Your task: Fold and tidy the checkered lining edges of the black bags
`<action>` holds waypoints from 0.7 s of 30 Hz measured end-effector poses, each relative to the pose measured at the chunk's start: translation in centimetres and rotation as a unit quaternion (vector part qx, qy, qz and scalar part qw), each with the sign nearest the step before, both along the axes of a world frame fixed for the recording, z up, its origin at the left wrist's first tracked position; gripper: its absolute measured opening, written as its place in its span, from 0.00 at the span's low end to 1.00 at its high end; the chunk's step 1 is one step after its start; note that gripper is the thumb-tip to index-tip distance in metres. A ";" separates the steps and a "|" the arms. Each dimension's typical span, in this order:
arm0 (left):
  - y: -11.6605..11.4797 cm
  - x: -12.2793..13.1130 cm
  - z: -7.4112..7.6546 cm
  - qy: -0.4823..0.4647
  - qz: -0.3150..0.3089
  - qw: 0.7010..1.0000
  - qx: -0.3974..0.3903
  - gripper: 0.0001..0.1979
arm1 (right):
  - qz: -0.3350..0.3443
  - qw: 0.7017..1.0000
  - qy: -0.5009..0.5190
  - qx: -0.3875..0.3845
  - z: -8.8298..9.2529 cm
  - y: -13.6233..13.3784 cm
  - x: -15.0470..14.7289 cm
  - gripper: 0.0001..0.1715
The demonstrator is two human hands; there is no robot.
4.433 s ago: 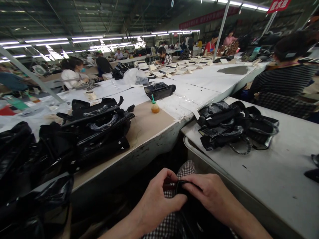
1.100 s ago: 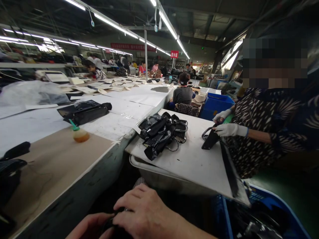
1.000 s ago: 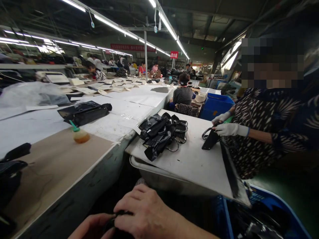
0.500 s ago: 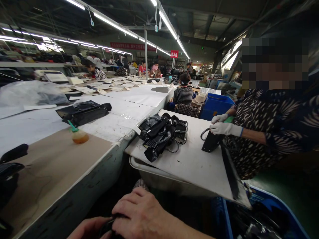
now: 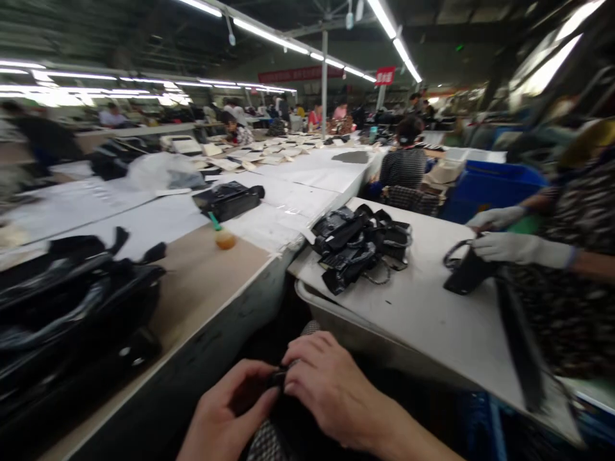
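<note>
Low at the near edge, over the lap, left hand (image 5: 230,410) & right hand (image 5: 331,390) meet on a small black piece (image 5: 278,379). Both pinch it w/ fingertips: right hand palm-down, partly over the left; left hand cupped, thumb side up; forearms come in from the near edge. Piece is mostly hidden, so can't tell exactly what it is. It sits above the checked trousers (image 5: 265,443), off both tables. Judging by that, work on it looks approx midway: it's in the fingers, not laid w/ any pile. Just beyond on the left is the long table (image 5: 202,282), w/ a heap of black bags (image 5: 72,301) near-left, a small bottle (image 5: 223,237) w/ green tip farther on, & one more black bag (image 5: 228,198) past that. Right: white table (image 5: 432,307) w/ a pile of black parts (image 5: 360,246). At its right edge a co-worker's gloved hand (image 5: 523,250) rests on a dark piece (image 5: 467,274). Blue crate (image 5: 490,186) sits farther back.
</note>
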State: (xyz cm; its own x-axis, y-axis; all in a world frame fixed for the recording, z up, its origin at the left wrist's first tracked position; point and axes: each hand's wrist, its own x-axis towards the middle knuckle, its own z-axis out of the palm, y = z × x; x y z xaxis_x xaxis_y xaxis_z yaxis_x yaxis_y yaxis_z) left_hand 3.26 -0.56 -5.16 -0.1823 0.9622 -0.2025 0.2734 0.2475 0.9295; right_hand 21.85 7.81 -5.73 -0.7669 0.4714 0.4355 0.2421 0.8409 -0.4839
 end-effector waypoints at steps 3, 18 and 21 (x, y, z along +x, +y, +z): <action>-0.4 1.1 0.9 0.012 0.014 1.000 0.025 0.06 | -0.017 0.996 0.051 -0.071 -1.0 -0.5 0.4 0.06; -0.9 1.3 0.1 0.061 0.036 0.994 0.087 0.03 | -0.060 0.995 0.046 -0.070 -2.2 -0.6 -0.3 0.09; -0.9 1.3 -0.1 0.067 0.039 0.993 0.095 0.03 | -0.076 0.993 0.037 -0.078 -2.2 -0.7 -0.4 0.09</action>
